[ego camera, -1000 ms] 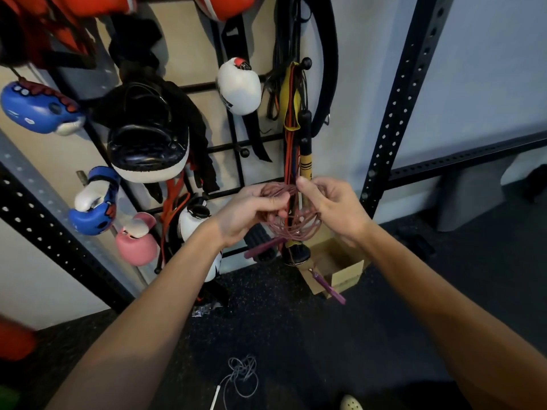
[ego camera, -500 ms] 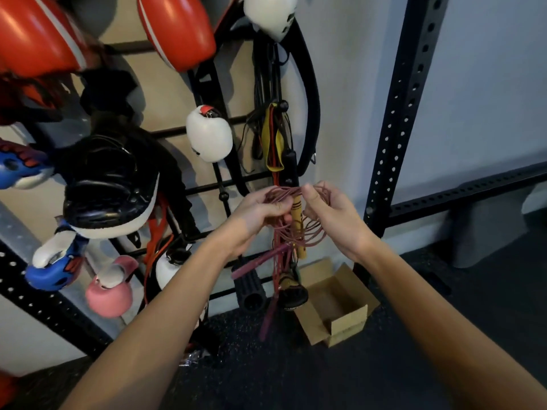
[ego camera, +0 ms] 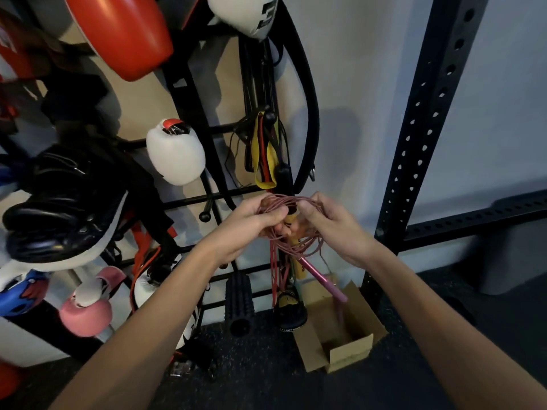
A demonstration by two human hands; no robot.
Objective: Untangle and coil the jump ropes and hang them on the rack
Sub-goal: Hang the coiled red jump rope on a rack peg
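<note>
Before the wall rack point(ego camera: 189, 93), both hands hold the pink jump rope point(ego camera: 281, 200) bunched up at chest height.

Head view: the rope's top strands run crosswise from the left hand point(ego camera: 251, 223) to the right hand point(ego camera: 334, 229), its loops drooping below with a pink handle point(ego camera: 322, 279) slanting down towards the cardboard box point(ego camera: 349, 347). Both hands are curled round the bundle, thumbs pressed on top. A knobbed peg point(ego camera: 270, 116), already loaded with bands, sits directly above, about equally near either hand, while a bare peg point(ego camera: 204, 216) lies just left, nearer the left hand. Hanging probably means lifting the loops up and over a knob.
</note>
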